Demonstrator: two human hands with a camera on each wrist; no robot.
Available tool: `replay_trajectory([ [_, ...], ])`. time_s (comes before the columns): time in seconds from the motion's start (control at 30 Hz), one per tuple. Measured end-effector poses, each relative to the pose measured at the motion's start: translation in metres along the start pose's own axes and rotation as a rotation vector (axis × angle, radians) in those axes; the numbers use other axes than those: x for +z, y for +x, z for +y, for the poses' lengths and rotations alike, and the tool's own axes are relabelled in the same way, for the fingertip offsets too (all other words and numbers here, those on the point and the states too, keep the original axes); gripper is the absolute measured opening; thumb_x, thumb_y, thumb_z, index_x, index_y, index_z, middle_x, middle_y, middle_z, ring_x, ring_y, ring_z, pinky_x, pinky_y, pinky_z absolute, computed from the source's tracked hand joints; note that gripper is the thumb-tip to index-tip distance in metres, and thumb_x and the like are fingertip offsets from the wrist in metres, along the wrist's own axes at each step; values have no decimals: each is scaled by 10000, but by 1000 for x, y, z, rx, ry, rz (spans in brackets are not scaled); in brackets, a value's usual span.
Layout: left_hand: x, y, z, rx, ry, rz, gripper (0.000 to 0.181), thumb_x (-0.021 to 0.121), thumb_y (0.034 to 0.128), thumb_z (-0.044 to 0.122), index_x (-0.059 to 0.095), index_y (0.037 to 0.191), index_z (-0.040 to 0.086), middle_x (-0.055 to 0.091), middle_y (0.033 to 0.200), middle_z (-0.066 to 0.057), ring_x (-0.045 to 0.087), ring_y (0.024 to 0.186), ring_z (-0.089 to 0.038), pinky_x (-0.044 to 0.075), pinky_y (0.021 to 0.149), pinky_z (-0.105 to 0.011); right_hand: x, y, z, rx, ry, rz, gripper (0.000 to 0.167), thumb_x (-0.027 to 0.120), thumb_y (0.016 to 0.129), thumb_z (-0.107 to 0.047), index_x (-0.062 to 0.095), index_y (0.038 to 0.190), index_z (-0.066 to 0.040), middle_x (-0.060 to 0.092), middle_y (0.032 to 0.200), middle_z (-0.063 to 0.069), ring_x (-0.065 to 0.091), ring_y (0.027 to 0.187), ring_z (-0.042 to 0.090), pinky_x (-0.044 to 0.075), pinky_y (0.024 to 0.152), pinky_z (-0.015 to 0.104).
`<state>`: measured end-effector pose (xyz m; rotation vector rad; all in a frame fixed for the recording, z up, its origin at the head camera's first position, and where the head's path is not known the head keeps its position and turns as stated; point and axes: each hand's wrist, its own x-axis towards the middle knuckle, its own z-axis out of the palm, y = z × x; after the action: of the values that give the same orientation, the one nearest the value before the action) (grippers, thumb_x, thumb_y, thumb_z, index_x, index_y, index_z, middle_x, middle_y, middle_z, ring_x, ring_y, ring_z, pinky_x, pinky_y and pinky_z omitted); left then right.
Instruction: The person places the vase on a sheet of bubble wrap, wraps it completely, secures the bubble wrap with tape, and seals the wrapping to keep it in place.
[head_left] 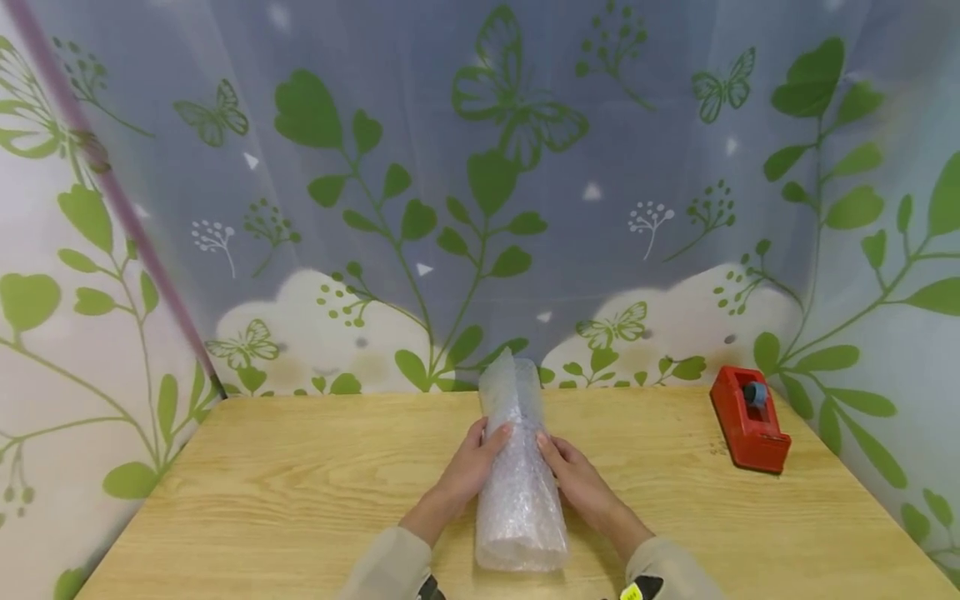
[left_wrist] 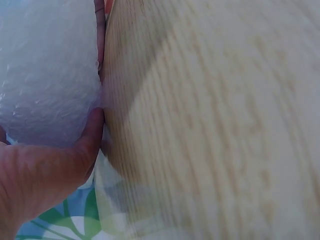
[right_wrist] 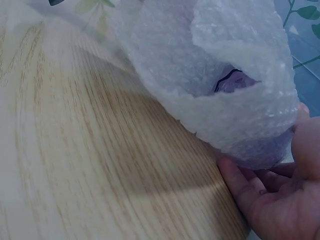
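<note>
A long roll of bubble wrap (head_left: 521,500) lies on the table, pointing away from me. My left hand (head_left: 471,462) holds its left side, thumb on top. On the other side my right hand (head_left: 581,483) grips it, with the thumb also on top. In the left wrist view, the left hand (left_wrist: 50,165) has its thumb against the wrap (left_wrist: 45,75). From the right wrist view, the right hand (right_wrist: 280,195) has its fingers low along the wrap (right_wrist: 230,115). Inside the open end shows a purplish thing (right_wrist: 235,81) with a dark line; its kind is unclear.
A red tape dispenser (head_left: 750,421) with a small roll of tape (head_left: 755,393) stands at the right of the wooden table (head_left: 315,467). Behind the table hangs a curtain (head_left: 420,208) printed with leaves and butterflies, and the wrap's far end reaches the table's back edge.
</note>
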<state>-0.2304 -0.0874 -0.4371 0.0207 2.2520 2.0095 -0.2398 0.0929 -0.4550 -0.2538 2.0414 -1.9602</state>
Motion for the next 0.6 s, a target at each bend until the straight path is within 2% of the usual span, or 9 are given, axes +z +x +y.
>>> replay_trajectory([
  [0.33,-1,2,-2,-5,-7,-31,730,447,952,536,253,1473,62,450,1352,-192,452,1213,-360,328,1007,-544,-3,0,-2,27,-40,-4,750,386,985,-518,264,1445,62,421,1382,237,488,1191,333,434,944,487],
  [0.6,-3,2,-4,-15,0,-36,753,451,950,539,230,1479,50,397,1399,-215,398,1260,-375,299,1027,-546,-3,0,-1,37,-37,-10,756,404,975,-529,278,1442,52,434,1372,224,509,1166,315,451,926,477],
])
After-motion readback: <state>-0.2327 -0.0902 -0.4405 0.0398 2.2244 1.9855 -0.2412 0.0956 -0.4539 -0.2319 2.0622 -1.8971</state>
